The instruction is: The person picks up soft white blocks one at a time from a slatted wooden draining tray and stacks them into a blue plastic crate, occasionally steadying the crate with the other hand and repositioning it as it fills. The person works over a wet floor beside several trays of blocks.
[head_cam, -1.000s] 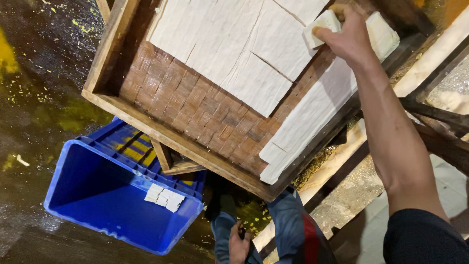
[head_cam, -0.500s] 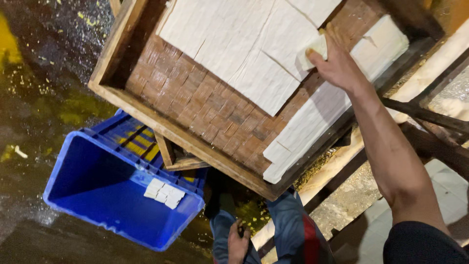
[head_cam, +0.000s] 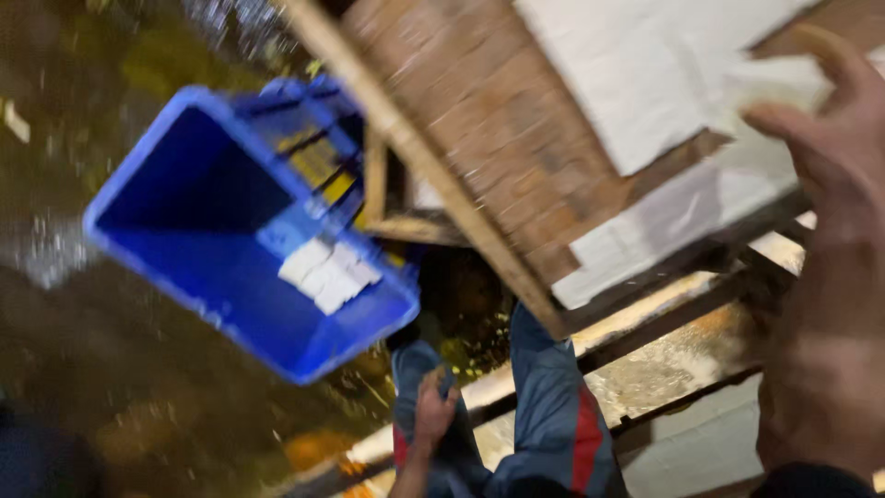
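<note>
Right hand (head_cam: 830,120): grip closed on white block (head_cam: 770,83), above wooden tray (head_cam: 489,157) of white slabs (head_cam: 627,83). Block likely soft, wet, breakable; support from beneath. Left hand (head_cam: 433,406): on knee, grip unclear. Blue crate (head_cam: 184,231) below.

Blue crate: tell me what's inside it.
The blue crate holds a few white blocks clustered on its floor near the far wall. Motion blur hides their exact count.

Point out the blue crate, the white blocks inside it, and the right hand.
blue crate (head_cam: 198,198): head view, inner side wall.
white blocks (head_cam: 327,274): head view, middle of the pile.
right hand (head_cam: 834,120): head view, back of the hand.
</note>
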